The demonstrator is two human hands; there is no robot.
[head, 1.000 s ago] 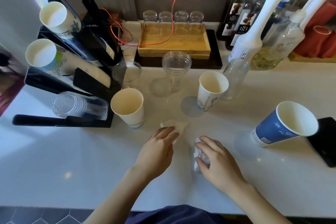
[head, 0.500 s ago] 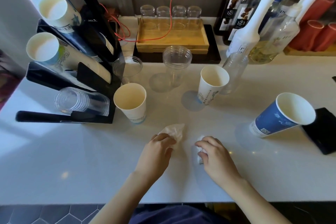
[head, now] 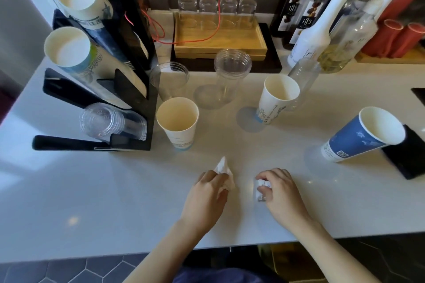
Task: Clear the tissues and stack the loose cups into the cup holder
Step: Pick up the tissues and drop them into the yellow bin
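My left hand [head: 208, 193] pinches a crumpled white tissue [head: 223, 167] at the counter's near middle. My right hand [head: 279, 190] is closed over a second, balled tissue [head: 261, 187] just to the right. Loose cups stand behind: a white paper cup [head: 178, 122] beside the black cup holder [head: 135, 89], another white paper cup [head: 277, 99], a blue paper cup [head: 365, 135] leaning at the right, and two clear plastic cups [head: 231, 76] [head: 169, 78]. The holder has two paper-cup stacks and one clear stack [head: 110, 122].
A wooden tray [head: 218, 41] with several upturned glasses sits at the back under a red cable. Syrup bottles [head: 312, 30] crowd the back right, with red cups beyond. A black pad [head: 409, 156] lies at the right edge. The white counter [head: 92, 202] ends close to me.
Both hands have closed tighter on their tissues and drawn slightly toward me; the left tissue now sticks up from the fingers. The cups have not moved.
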